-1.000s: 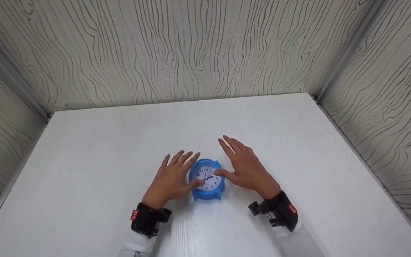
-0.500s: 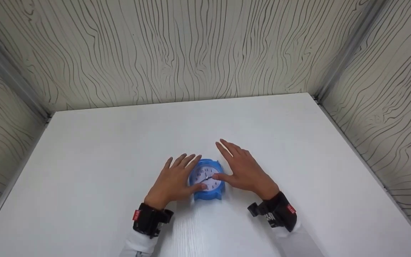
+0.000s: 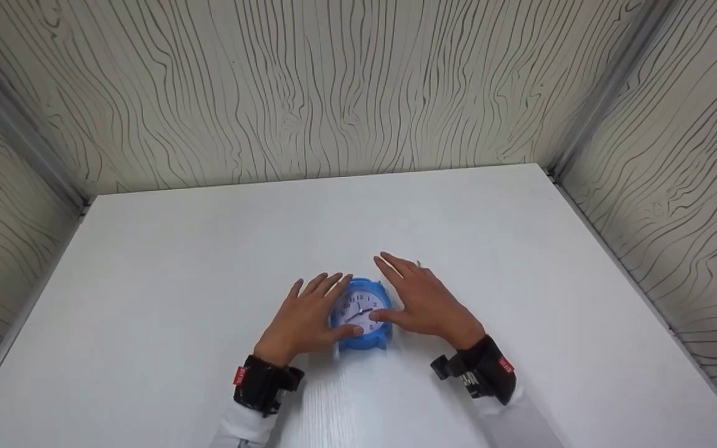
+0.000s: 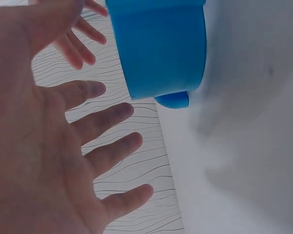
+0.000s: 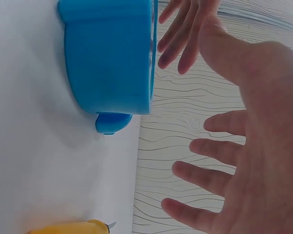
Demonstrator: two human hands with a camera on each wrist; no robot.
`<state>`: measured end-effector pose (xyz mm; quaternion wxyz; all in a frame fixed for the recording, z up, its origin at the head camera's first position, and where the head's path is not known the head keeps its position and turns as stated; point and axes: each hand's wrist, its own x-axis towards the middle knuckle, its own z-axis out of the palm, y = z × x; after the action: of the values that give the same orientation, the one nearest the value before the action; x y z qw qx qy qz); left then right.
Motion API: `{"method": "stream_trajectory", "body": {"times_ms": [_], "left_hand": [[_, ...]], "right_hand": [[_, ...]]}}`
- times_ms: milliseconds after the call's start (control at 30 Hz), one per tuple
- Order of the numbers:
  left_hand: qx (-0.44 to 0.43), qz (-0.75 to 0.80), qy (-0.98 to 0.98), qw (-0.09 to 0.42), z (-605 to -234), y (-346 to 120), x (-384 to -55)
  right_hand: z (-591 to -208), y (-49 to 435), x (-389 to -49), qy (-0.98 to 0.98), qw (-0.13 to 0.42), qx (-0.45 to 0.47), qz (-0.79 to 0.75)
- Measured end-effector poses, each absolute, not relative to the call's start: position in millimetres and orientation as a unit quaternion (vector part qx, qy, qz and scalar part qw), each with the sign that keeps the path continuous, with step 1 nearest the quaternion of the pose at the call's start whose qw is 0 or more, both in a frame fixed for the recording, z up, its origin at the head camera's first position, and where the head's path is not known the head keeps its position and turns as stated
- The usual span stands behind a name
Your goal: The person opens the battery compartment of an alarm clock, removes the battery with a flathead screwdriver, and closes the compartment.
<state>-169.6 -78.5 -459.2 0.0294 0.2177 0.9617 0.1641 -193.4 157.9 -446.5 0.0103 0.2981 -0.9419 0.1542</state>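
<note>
Near the front of the white table (image 3: 147,280), the left hand (image 3: 304,317) and the right hand (image 3: 427,303) flank the blue alarm clock (image 3: 360,313), which lies face up between them. Both hands are spread with straight fingers, grasping nothing; the thumbs lie over the clock's face. Behind stands the wood-grain wall (image 3: 309,93).

White sleeves (image 3: 243,429), black wrist straps (image 3: 264,381) with small red tags (image 3: 239,376).

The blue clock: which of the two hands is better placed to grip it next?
Probably left. The left hand has its thumb on the blue clock face and fingers along its side; the right hand seems farther off.
</note>
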Motion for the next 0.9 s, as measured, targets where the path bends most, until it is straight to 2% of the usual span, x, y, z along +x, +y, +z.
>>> {"method": "stream_trajectory", "body": {"times_ms": [367, 900], "left_hand": [[0.230, 0.161, 0.959, 0.037, -460.5, -76.5, -168.8], [0.237, 0.164, 0.956, 0.045, -462.8, -74.8, -167.6]], "right_hand": [[-448.1, 153.2, -190.3, -0.944, -0.032, 0.292, 0.150], [-451.6, 149.9, -188.8, -0.943, -0.057, 0.296, 0.141]]}}
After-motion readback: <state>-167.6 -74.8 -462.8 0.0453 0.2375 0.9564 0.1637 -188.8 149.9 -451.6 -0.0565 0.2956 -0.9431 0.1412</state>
